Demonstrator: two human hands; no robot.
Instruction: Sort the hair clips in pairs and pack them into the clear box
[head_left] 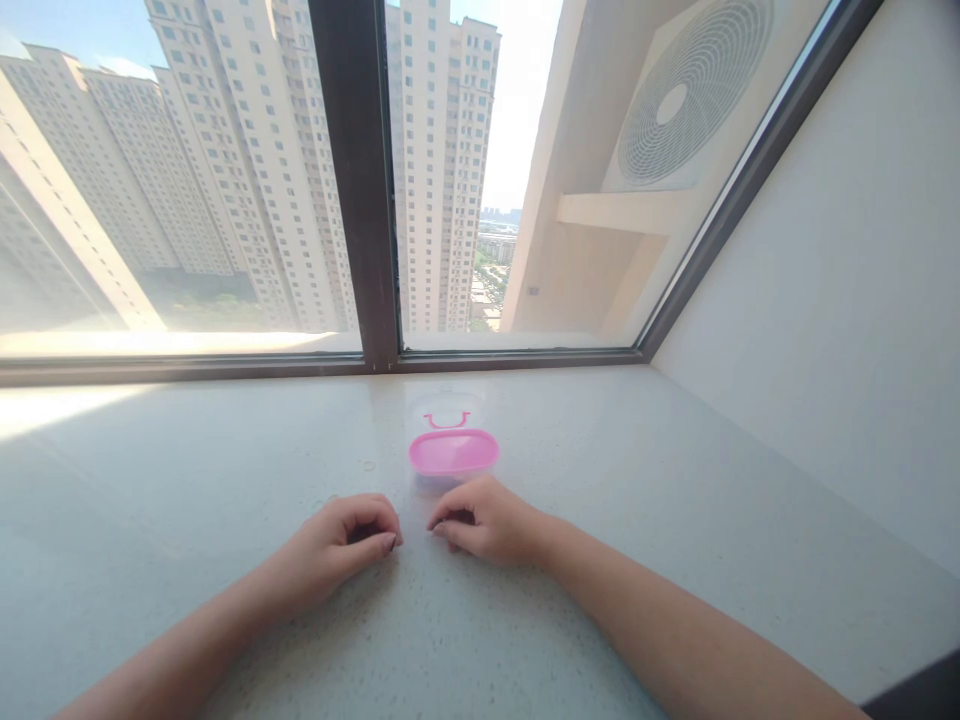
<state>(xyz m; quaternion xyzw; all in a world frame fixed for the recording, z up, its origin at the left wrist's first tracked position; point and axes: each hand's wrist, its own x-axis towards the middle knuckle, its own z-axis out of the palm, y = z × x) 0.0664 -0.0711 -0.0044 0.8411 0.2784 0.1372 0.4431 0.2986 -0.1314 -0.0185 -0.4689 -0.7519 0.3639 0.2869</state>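
Note:
A small clear plastic container (452, 470) with pink contents or a pink lid stands on the pale speckled windowsill (675, 500), near the middle. A clear round lid with a pink clip (448, 412) lies just behind it. My left hand (341, 545) rests on the sill in a loose fist, fingers curled under. My right hand (484, 520) rests beside it, also curled, its knuckles just in front of the container. Nothing shows in either hand.
A dark window frame (360, 200) runs along the back of the sill, with a vertical post in the middle. A white wall (840, 350) rises at the right. Tall buildings and an outdoor fan unit (686, 95) show through the glass.

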